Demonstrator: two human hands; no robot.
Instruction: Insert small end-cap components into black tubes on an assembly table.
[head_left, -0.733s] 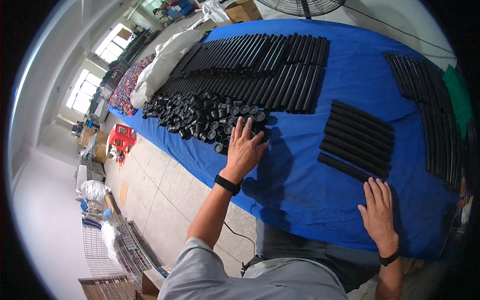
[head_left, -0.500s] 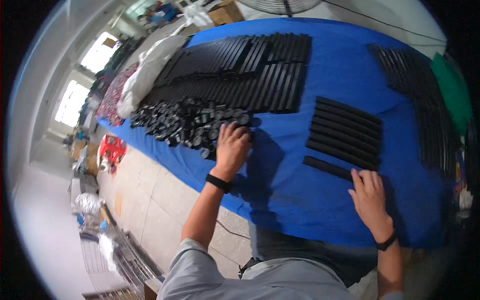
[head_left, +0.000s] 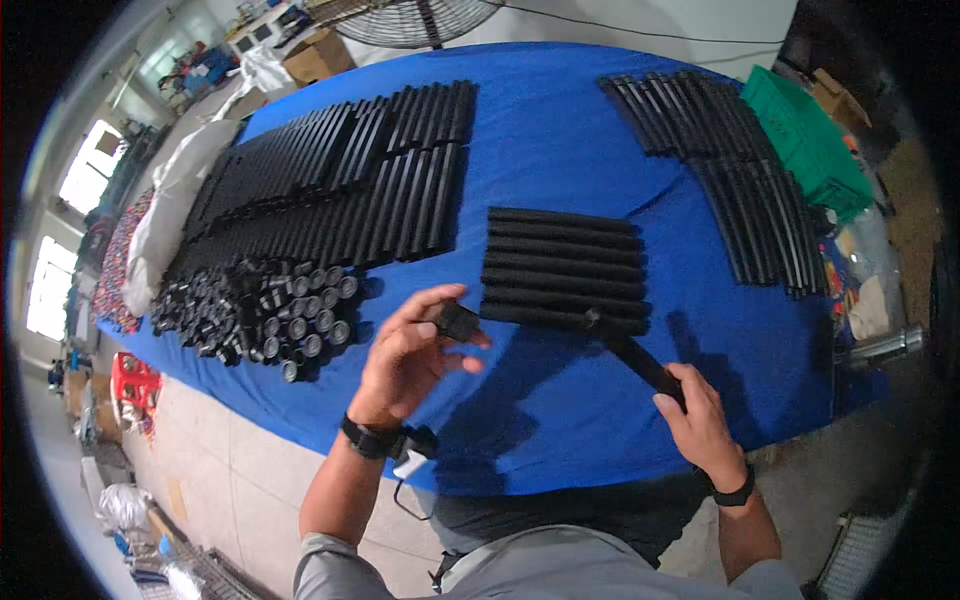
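My left hand (head_left: 408,352) pinches a small black cap (head_left: 456,322) between thumb and fingers, raised above the blue cloth. In my right hand (head_left: 694,412) is a black tube (head_left: 645,366), gripped near its lower end and tilted up to the left. The tube's upper end lies in front of a row of several thick black tubes (head_left: 565,260) laid side by side. To the left of my left hand spreads a heap of black caps (head_left: 262,305), some showing round grey faces.
Rows of black tubes (head_left: 330,165) cover the table's left; more tubes (head_left: 735,180) lie at the right beside a green crate (head_left: 805,140). A white sack (head_left: 180,205) rests along the left edge. A large fan (head_left: 410,20) stands behind the blue-covered table (head_left: 545,130).
My left hand has left the heap with a cap and moved toward the middle. My right hand has lifted the tube off the cloth. The view has turned to the right.
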